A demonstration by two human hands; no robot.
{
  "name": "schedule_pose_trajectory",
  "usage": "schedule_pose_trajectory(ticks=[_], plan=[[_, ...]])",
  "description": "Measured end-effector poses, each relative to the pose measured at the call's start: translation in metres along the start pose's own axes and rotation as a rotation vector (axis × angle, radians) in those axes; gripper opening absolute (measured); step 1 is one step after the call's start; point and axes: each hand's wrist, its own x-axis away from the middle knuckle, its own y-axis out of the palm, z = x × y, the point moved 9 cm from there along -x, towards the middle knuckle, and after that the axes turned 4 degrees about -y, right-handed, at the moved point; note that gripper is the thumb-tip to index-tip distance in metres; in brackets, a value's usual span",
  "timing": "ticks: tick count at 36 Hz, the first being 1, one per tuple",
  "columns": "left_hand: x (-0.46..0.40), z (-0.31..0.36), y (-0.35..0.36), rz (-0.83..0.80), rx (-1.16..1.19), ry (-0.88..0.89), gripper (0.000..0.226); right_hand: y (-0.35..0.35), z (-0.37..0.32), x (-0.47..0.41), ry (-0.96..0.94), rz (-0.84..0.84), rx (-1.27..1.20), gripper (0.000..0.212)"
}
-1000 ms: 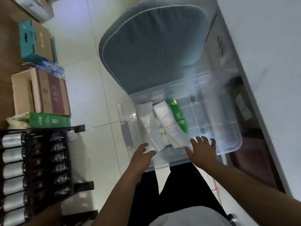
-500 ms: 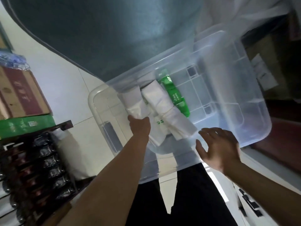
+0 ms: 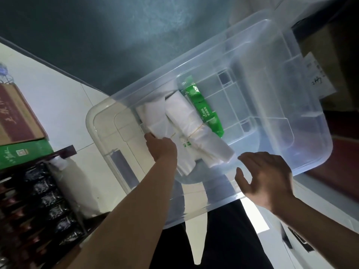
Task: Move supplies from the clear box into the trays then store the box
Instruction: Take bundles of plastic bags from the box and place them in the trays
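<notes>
— Clear plastic fills the middle of the view: the clear box point(image 3: 291, 105) sits open on the pale floor, with a dark grey cushion point(image 3: 97, 35) leaning over its far edge. Where are the supplies?

— At the box's left end. Two white bundles point(image 3: 182, 117) of folded bags lie side by side, the right one bound with a thin band, and a green packet point(image 3: 204, 111) lies just to their right, touching them. The rest of the box floor is bare ribbed plastic.

— And the hands?

— The left hand point(image 3: 162, 148) is down inside the box, fingers curled around the near end of the left white bundle, gripping it. The right hand point(image 3: 266, 177) hovers over the box's near rim, fingers spread wide and holding nothing.

— Anything beside the box?

— On the left stands a dark rack point(image 3: 35, 200) with rows of dark packets; I cannot tell what they contain. Farther left are a red-printed cardboard carton point(image 3: 17, 117) and a green box point(image 3: 21, 154) beneath it. Far right, a brown carton point(image 3: 318, 61) with a white label stands behind the box.
</notes>
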Motion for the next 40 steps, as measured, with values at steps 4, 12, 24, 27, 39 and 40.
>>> schedule_pose_trajectory(ticks=[4,12,24,27,39,40], plan=[[0.009,0.002,-0.013,-0.015,0.032,0.093,0.019,-0.001,-0.001,-0.003,0.06,-0.082,-0.038,0.037],[0.069,0.052,-0.06,-0.254,0.065,0.472,0.021,-0.006,0.002,-0.033,0.367,-0.116,-0.66,0.038],[0.128,0.069,-0.052,-0.89,0.221,0.18,0.031,-0.008,-0.046,-0.029,0.657,-0.371,-1.511,0.03],[0.137,0.072,-0.046,-0.942,0.216,0.151,0.03,-0.012,-0.04,-0.022,0.676,-0.324,-1.522,0.031],[0.112,0.044,-0.011,-1.029,0.22,-0.108,0.015,-0.015,-0.032,0.003,0.778,-0.21,-1.686,0.041],[0.095,0.037,-0.009,-0.939,0.22,-0.149,0.016,-0.016,-0.03,0.007,0.789,-0.189,-1.676,0.04]])
